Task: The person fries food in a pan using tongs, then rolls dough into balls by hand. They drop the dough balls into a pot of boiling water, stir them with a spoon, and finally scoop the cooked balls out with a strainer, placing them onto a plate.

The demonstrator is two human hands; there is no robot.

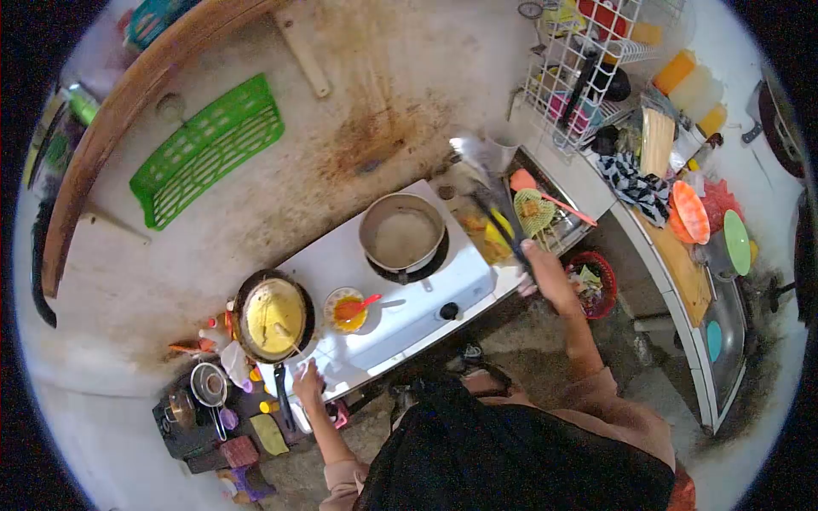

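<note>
My right hand (547,274) is closed around the black handle of a metal-headed cooking utensil (503,226). Its shiny head is smeared by motion near the wall, so a spatula or ladle cannot be told apart. My left hand (308,383) pinches a thin wooden stick (291,339) whose far end reaches into the frying pan (309,313). A yellow egg sheet (274,317) lies in that pan, with a darker line across its middle. The pan's black handle points towards me, just left of my left hand. Right of the pan, a small bowl (331,308) contains orange-yellow liquid and a red spoon (371,300).
A pot (394,198) stands on a burner of the white stove (426,285). Beyond it, a tray (567,198) bears a yellow-green strainer (534,213) and other utensils. A red basket (610,285) of scraps sits below, right of my right hand. A sieve (209,372) lies left.
</note>
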